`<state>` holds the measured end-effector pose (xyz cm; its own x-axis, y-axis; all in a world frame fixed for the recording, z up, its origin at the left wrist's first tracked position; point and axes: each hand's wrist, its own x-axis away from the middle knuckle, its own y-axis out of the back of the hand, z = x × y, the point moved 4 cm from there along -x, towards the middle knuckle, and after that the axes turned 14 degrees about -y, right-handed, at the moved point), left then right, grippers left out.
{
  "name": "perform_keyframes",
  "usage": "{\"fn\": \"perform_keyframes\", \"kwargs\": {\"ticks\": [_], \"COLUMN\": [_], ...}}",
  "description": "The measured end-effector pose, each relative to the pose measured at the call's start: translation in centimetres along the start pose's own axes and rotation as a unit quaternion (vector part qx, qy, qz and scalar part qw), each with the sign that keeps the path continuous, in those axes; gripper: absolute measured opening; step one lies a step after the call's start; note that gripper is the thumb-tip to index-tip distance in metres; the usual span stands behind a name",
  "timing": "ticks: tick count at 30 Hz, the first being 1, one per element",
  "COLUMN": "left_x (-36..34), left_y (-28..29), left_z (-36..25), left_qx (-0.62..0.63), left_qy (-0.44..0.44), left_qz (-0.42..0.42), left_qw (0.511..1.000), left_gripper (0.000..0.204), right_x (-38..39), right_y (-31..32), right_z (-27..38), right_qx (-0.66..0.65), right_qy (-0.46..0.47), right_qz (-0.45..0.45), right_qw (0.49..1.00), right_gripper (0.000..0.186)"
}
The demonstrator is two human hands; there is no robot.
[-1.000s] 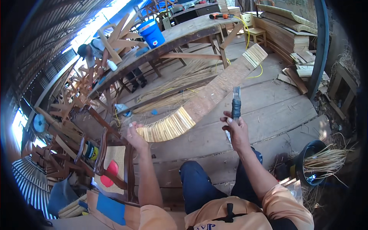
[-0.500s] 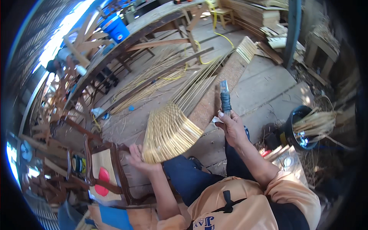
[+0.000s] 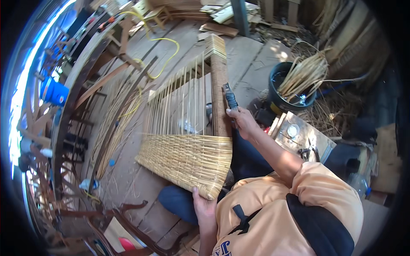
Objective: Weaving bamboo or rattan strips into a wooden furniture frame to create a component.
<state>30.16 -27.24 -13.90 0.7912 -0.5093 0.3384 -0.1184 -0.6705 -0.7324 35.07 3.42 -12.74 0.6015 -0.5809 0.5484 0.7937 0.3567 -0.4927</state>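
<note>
A half-woven wicker panel (image 3: 183, 155) rests over my lap, its near part a dense weave of tan cane. Parallel strands (image 3: 181, 102) run from the weave to the far end of its frame, beside a brown wooden side bar (image 3: 219, 87). My left hand (image 3: 205, 208) grips the panel's near corner, thumb on the weave and fingers hidden underneath. Along the right side bar, my right hand (image 3: 244, 121) is closed round a short tool with a black-wrapped handle (image 3: 231, 100) and a metal tip; its exact kind is unclear.
To the right stands a dark bucket (image 3: 277, 96) holding a bundle of cane strips (image 3: 305, 77). A small wooden board (image 3: 305, 136) with pliers lies nearer. Long canes (image 3: 121, 132) and a yellow cord (image 3: 174, 50) cross the floor. A carved chair frame (image 3: 128, 230) is at lower left.
The panel has turned from edge-on to show its woven face and open strands. My left hand has shifted to its near corner. My view has swung right, and the right hand still holds the tool.
</note>
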Motion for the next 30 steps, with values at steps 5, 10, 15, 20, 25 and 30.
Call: {"fn": "perform_keyframes", "kwargs": {"ticks": [5, 10, 15, 20, 25, 30], "left_x": [1.7, 0.9, -2.5, -8.5, -11.3, -13.4], "left_y": [-0.5, -1.1, 1.2, -12.1, -18.0, -18.9], "left_z": [-1.3, -2.4, -5.9, -8.2, -1.4, 1.1], "left_qx": [-0.073, -0.232, -0.450, -0.739, -0.632, -0.670], "left_qy": [0.188, 0.357, 0.500, -0.039, -0.315, -0.208], "left_qz": [0.049, 0.180, 0.244, 0.485, 0.534, 0.547], "left_qw": [0.978, 0.887, 0.699, 0.465, 0.465, 0.456], "left_gripper": [0.057, 0.064, 0.058, 0.022, 0.026, 0.021], "right_x": [1.9, 0.8, 2.6, 11.2, 16.2, 18.5], "right_y": [-1.9, -0.8, 4.4, 8.2, 10.9, 13.5], "right_z": [1.2, 0.2, -1.8, -5.6, -11.7, -12.4], "right_qx": [-0.026, -0.044, 0.164, 0.376, 0.446, 0.448], "right_qy": [0.042, 0.051, 0.140, 0.059, -0.019, -0.028], "right_qz": [-0.053, -0.101, -0.201, -0.311, -0.357, -0.411], "right_qw": [0.997, 0.993, 0.956, 0.871, 0.820, 0.794], "right_gripper": [0.012, 0.012, 0.022, 0.028, 0.030, 0.028]}}
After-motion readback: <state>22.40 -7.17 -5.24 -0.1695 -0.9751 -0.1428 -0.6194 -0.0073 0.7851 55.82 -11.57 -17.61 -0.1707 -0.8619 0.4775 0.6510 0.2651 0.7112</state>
